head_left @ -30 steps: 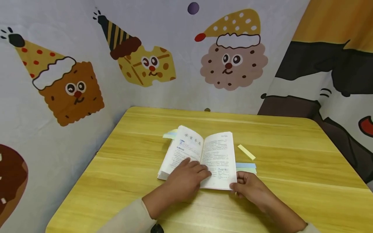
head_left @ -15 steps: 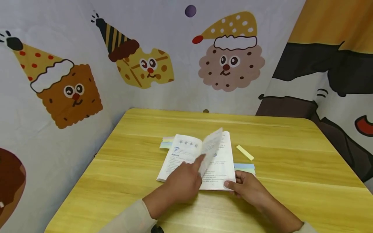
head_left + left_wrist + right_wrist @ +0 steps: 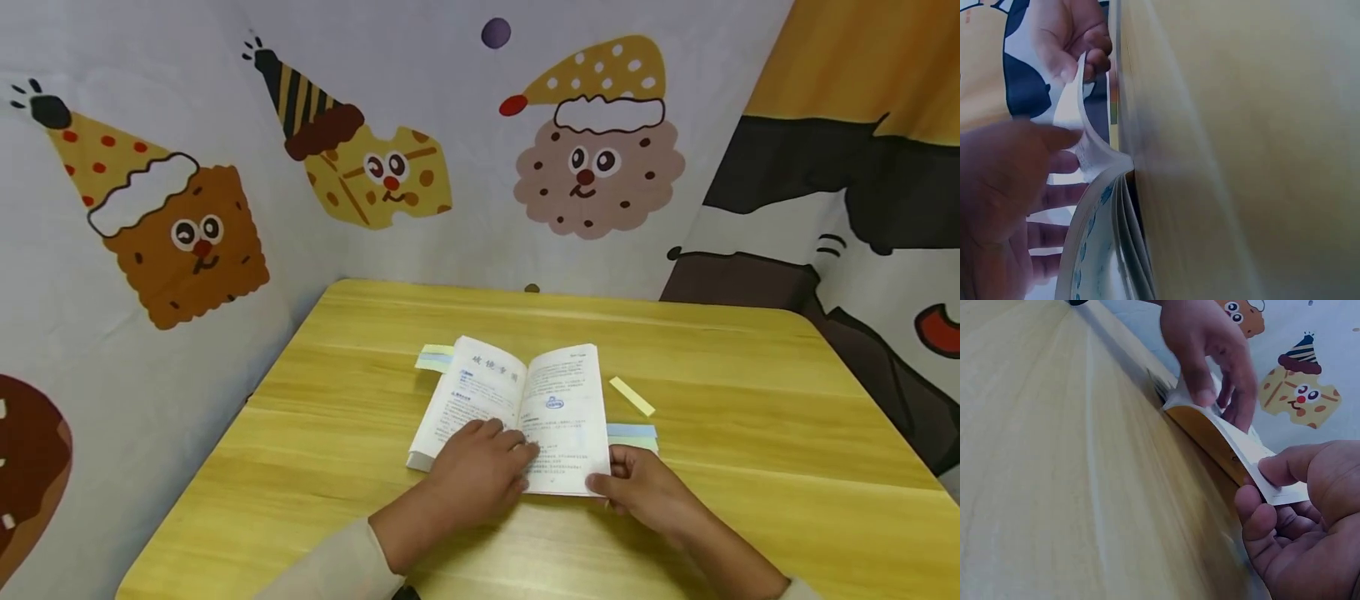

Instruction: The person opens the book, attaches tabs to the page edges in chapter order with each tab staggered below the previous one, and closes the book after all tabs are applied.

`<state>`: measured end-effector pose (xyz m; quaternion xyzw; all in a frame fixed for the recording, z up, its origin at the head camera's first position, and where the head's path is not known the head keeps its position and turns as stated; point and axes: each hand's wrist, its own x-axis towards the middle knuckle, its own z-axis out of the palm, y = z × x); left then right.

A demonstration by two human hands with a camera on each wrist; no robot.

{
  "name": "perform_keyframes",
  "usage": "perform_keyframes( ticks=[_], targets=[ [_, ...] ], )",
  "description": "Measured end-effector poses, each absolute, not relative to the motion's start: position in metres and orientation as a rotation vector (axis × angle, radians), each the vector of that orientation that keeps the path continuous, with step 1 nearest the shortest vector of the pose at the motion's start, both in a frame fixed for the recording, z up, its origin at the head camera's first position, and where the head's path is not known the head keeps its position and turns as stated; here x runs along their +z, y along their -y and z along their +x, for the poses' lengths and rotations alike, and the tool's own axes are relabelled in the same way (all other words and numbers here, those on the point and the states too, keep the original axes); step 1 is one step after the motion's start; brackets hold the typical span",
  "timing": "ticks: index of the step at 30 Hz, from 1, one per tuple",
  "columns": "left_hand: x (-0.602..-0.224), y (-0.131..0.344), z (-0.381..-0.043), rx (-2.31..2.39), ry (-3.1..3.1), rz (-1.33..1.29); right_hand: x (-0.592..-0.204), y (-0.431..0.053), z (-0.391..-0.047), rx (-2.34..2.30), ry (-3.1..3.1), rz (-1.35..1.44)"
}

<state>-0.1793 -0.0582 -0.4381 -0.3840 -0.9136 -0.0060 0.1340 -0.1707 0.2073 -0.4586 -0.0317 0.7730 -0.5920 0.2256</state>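
Observation:
An open book [image 3: 564, 371] with printed pages lies on the table in the head view. My left hand [image 3: 480, 468] rests across the lower part of the left page and the central fold, its fingers spread and fairly straight. At the lower right corner, my right hand [image 3: 651, 492] pinches the page edges between thumb and fingers; the right wrist view shows this corner lifted off the table, the pages [image 3: 1254, 453] bowing up. Pastel sticky tabs [image 3: 632, 432] stick out from the book's right side, and more tabs [image 3: 435, 357] from its upper left.
A loose yellow paper strip [image 3: 632, 397] lies right of the book on the wood-grain table [image 3: 300, 467]. Behind the table hangs a pale cloth [image 3: 480, 250] printed with cartoon characters. A small dark object [image 3: 407, 592] shows at the near edge beside the left sleeve.
A page has been turned from right to left, so another heading shows on the left page. My left hand lifted with the leaf, then came back down. The right hand kept its grip.

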Motion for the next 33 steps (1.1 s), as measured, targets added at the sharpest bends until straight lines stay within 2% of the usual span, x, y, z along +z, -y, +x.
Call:
perform_keyframes(
  ticks=[12, 16, 20, 22, 28, 33],
  targets=[
    [-0.442, 0.06, -0.179, -0.171, 2.764, -1.031, -0.462, -0.201, -0.169, -1.597, -2.212, -0.092],
    [-0.44, 0.067, -0.183, -0.335, 2.7, -0.779, -0.459, -0.203, -0.168, -1.578, -2.197, -0.129],
    [-0.435, 0.072, -0.188, -0.124, 2.621, -0.531, -0.456, -0.203, -0.168, -1.553, -2.207, -0.126],
    [-0.433, 0.072, -0.189, 0.016, 2.616, -0.595, -0.456, -0.203, -0.168, -1.543, -2.225, -0.117],
    [-0.438, 0.063, -0.182, -0.078, 2.624, -1.18, -0.458, -0.205, -0.168, -1.55, -2.229, -0.114],
    [-0.443, 0.054, -0.18, -0.115, 2.669, -1.196, -0.46, -0.203, -0.168, -1.554, -2.233, -0.122]
  ],
)
